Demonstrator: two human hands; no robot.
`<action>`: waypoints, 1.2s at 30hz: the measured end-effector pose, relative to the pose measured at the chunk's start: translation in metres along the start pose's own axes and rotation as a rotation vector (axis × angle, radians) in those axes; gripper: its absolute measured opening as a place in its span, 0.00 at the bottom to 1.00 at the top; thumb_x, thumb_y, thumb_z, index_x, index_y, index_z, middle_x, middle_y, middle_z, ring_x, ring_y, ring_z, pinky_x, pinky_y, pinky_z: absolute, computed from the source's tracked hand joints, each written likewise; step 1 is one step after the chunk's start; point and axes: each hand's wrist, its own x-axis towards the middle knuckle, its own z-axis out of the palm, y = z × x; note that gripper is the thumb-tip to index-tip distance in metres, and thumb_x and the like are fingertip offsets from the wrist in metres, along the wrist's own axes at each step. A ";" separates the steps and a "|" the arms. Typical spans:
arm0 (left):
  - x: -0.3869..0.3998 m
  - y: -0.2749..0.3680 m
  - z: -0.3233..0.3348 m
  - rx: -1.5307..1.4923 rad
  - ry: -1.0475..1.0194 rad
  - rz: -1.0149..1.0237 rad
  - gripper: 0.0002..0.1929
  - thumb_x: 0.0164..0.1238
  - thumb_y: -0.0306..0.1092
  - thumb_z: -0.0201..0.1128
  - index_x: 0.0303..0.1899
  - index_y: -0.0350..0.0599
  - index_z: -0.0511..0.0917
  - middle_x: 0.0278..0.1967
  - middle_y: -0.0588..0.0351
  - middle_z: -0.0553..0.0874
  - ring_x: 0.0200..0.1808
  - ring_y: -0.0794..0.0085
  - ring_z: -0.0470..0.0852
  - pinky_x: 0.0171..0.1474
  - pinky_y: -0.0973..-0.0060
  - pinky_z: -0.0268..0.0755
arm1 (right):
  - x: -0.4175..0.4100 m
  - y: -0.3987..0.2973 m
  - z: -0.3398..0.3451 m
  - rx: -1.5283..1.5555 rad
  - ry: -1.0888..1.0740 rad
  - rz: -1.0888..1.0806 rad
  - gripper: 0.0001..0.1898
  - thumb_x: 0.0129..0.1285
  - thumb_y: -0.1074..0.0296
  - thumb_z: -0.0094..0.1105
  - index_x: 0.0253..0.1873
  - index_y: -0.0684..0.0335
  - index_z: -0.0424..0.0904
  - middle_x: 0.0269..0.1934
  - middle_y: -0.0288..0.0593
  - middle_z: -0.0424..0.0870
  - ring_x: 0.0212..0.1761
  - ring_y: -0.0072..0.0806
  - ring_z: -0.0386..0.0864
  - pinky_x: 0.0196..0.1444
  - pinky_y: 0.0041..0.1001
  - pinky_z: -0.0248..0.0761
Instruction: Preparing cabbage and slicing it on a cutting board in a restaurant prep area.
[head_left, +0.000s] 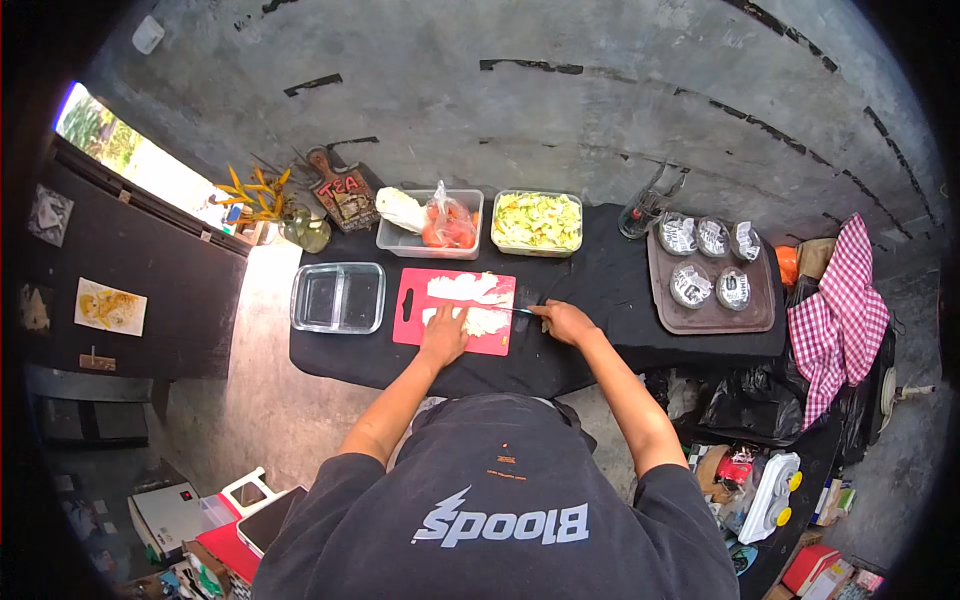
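A red cutting board (409, 330) with a handle slot lies before me on the black-covered table. Two lengths of pale cut cabbage rest on it, the far cabbage portion (461, 286) and the near cabbage portion (486, 321). My left hand (445, 335) holds the near portion down at its left end, fingers pointing away from me. In my right hand (566, 322), off the board's right edge, is the handle of a knife (517, 309). Its blade points left over the board, between the two portions; the tip is hard to make out.
Left of the board stands a divided glass dish (337, 330). Behind are a plastic container (390, 244) with cabbage and bagged tomatoes, and a container of chopped greens (537, 223). A brown tray (720, 321) with several lidded cups sits right, near a glass holding tongs (637, 217).
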 end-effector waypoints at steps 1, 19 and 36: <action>-0.002 -0.008 0.000 -0.004 -0.001 -0.006 0.30 0.58 0.34 0.62 0.65 0.43 0.69 0.56 0.38 0.73 0.60 0.48 0.71 0.63 0.55 0.67 | -0.004 -0.001 0.001 0.000 -0.007 -0.002 0.22 0.64 0.73 0.50 0.63 0.55 0.77 0.44 0.53 0.80 0.47 0.49 0.80 0.51 0.41 0.73; -0.003 -0.072 -0.015 -0.186 -0.084 -0.039 0.22 0.51 0.33 0.74 0.48 0.39 0.80 0.51 0.42 0.78 0.57 0.47 0.73 0.60 0.59 0.68 | -0.044 -0.048 0.047 0.321 0.403 0.404 0.17 0.64 0.76 0.50 0.57 0.66 0.78 0.45 0.53 0.81 0.49 0.50 0.79 0.54 0.37 0.70; 0.019 -0.120 -0.025 -0.662 -0.183 0.014 0.12 0.59 0.29 0.67 0.44 0.35 0.80 0.38 0.44 0.86 0.42 0.57 0.86 0.46 0.66 0.75 | -0.020 -0.100 0.104 0.355 0.598 0.621 0.18 0.65 0.79 0.49 0.58 0.67 0.76 0.45 0.50 0.82 0.45 0.38 0.82 0.50 0.31 0.73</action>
